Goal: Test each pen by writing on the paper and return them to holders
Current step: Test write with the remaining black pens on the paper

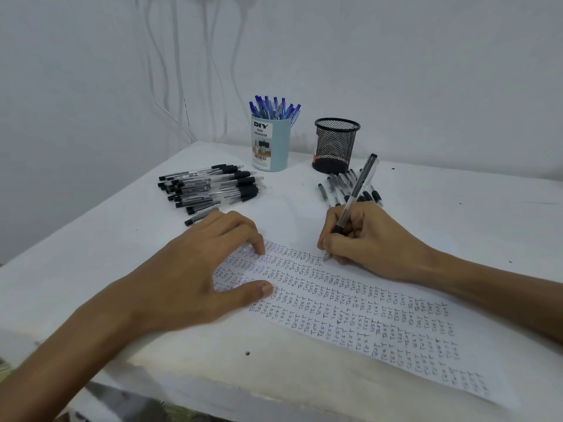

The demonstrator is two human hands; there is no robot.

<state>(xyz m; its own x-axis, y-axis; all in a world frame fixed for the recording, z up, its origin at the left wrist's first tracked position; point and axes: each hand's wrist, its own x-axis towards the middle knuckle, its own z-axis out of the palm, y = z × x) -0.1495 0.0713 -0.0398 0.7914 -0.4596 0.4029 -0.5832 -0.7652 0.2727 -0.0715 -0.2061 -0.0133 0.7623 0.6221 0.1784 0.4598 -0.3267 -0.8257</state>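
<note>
A sheet of paper (380,324) covered with rows of the word "TEST" lies slanted across the white table. My left hand (195,269) presses flat on its upper left part, fingers spread. My right hand (365,239) grips a clear black pen (355,193), its tip touching the paper at the top row. A pale blue holder (270,144) at the back is full of blue pens. To its right stands a black mesh holder (335,146), with no pens showing above its rim.
A pile of black pens (210,187) lies on the table left of centre. A smaller heap of black pens (344,185) lies behind my right hand, in front of the mesh holder. The table's front edge runs close below the paper. White cables hang down the wall.
</note>
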